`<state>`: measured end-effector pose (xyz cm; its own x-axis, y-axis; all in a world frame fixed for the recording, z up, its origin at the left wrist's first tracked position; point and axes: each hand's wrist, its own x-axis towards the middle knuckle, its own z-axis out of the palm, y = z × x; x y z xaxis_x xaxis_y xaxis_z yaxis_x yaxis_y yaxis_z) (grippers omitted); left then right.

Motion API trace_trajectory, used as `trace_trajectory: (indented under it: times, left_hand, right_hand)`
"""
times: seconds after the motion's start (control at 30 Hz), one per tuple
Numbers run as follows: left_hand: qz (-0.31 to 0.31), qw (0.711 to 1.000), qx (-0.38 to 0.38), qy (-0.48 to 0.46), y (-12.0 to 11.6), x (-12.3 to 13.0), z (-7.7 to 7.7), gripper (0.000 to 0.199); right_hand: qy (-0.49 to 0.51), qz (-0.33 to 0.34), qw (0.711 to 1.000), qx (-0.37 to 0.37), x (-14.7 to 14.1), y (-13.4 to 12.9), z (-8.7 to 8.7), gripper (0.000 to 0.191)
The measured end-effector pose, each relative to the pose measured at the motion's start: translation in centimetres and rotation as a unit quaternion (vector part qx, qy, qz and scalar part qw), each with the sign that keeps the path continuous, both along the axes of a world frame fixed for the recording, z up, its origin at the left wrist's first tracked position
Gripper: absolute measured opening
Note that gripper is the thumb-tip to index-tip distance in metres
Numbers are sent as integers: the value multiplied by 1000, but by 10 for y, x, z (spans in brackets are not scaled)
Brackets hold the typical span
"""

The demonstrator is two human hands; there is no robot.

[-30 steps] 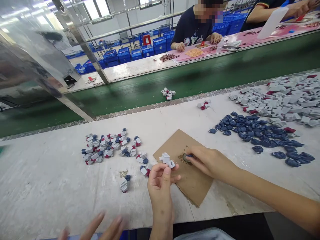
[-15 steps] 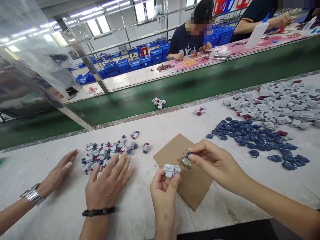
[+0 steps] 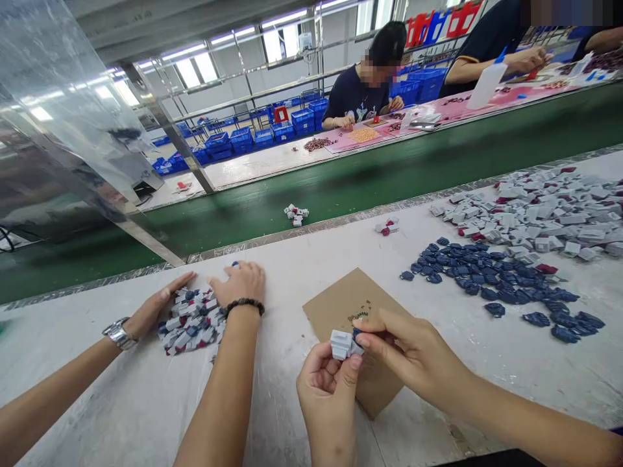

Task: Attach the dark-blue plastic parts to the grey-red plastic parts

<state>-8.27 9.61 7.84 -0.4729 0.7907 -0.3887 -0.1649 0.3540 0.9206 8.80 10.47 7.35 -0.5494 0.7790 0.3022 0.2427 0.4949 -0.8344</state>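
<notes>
My left hand [image 3: 331, 383] pinches a small light-grey plastic block [image 3: 341, 344] between thumb and fingers. Meeting it from the right, my right hand [image 3: 403, 344] grips a small dark-blue piece [image 3: 357, 332], which touches the grey block's right end. Most of that blue piece is hidden behind my fingertips. Under both hands lies a brown cardboard sheet [image 3: 331, 301] with a patch of glue-like spots [image 3: 359, 316] near its middle. To the right spreads a pile of dark-blue pieces [image 3: 467, 266], and behind it a larger heap of grey parts [image 3: 555, 207], some with dark red bits.
At left a co-worker's two hands [image 3: 241, 285] surround a pile of grey, blue and red assemblies [image 3: 195, 324]. A green conveyor [image 3: 365, 191] runs behind the table, carrying a small cluster of parts [image 3: 296, 215]. Other people work across it, near a white bottle [image 3: 487, 84].
My right hand has brought the blue piece down and left against the grey block. The co-worker's hands have moved up and closed in around the left pile, gathering it tighter.
</notes>
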Motion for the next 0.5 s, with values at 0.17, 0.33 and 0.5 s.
trace_trajectory:
  times: [0.17, 0.33, 0.5]
  left_hand:
    - [40, 994, 81, -63, -56, 58, -21, 31]
    - [97, 975, 159, -119, -59, 67, -36, 29]
    - [93, 976, 160, -116, -56, 53, -43, 23]
  right_hand:
    - [8, -25, 997, 74, -7, -2, -15, 20]
    - [26, -28, 999, 8, -9, -8, -31, 23]
    - [-52, 27, 998, 7, -18, -3, -32, 31]
